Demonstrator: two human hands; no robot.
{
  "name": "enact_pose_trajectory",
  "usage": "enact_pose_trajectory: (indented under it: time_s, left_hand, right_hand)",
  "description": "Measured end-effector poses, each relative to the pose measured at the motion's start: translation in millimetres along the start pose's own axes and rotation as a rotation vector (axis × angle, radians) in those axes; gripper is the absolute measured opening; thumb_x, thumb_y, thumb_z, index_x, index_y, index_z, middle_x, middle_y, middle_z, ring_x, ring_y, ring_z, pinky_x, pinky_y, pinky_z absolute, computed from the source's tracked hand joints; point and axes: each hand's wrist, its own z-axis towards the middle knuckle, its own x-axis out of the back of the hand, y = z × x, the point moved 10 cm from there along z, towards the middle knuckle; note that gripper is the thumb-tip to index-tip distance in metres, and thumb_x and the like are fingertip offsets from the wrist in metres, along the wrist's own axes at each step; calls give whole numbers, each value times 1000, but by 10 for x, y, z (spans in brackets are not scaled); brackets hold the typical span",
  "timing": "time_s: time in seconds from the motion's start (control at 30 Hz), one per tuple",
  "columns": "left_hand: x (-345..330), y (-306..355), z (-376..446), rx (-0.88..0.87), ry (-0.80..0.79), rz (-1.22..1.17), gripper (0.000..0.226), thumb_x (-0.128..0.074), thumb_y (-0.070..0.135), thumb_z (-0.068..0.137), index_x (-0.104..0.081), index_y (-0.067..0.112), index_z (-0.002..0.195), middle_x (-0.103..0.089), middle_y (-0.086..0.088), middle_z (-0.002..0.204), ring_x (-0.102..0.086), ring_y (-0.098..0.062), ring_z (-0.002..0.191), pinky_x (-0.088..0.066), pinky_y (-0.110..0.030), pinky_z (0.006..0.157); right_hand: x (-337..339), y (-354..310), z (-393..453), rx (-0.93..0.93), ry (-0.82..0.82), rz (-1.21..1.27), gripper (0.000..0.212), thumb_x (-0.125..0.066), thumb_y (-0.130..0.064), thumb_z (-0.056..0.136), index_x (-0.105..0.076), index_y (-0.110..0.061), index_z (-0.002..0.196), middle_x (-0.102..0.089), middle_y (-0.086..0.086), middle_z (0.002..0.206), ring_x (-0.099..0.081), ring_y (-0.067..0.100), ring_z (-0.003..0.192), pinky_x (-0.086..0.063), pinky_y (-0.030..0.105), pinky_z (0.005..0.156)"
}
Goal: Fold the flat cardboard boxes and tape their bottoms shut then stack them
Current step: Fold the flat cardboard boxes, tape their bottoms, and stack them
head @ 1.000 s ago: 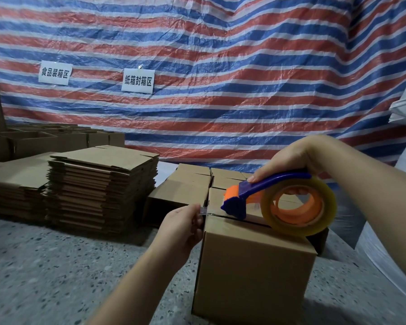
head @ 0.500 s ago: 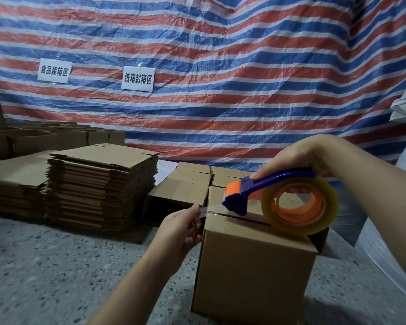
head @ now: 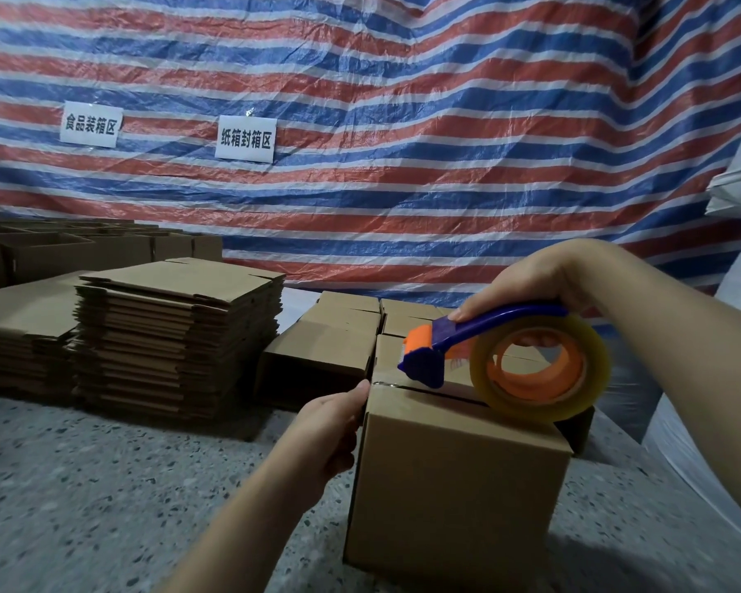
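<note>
On the desk (head: pixel 103 485): my folded box (head: pixel 458 485) stood upright.
Right hand (head: pixel 527 284): gripped the tape dispenser (head: pixel 510 361) over its seam.
Left hand (head: pixel 330 430): pressed the box's left side; finger curl unclear.

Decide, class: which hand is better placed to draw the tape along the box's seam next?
The right hand: it grips the tape dispenser resting on the box at the seam's start. The left hand only pins the tape end at the box's edge.

One head-worn view, close above the box (head: pixel 454 477), faces forward, seemingly slightly down.
</note>
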Motion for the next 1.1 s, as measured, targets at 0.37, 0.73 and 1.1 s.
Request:
enact_pose_trajectory:
  time_s: [0.37, 0.73, 1.1]
  left_hand:
    - [-27, -74, -43, 72, 24, 4, 63, -64, 59, 84, -65, 3, 113, -50, -12, 93, -41, -28, 87, -31, -38, 77]
    - [-58, -320, -122, 189, 27, -19, 57, -62, 72, 75, -62, 16, 73, -56, -7, 72, -51, -23, 72, -38, -28, 70]
    - [-268, 396, -497, -442, 111, 352, 83, -44, 78, 69, -34, 48, 146, -37, 32, 132, -35, 8, 124, -32, -15, 94]
  right_hand:
    - [-23, 1, 0, 12, -2, 30, 57, -79, -60, 61, -75, -13, 93, -73, 6, 75, -63, 13, 51, -50, 21, 47]
    - [-30, -14, -13, 5, 10, 3, 62, -78, -61, 61, -72, -13, 100, -72, 5, 74, -63, 11, 53, -50, 21, 47]
    - [-40, -24, 3, 21, -5, 13, 59, -76, -60, 64, -71, -13, 99, -71, 3, 73, -62, 10, 51, -50, 20, 47]
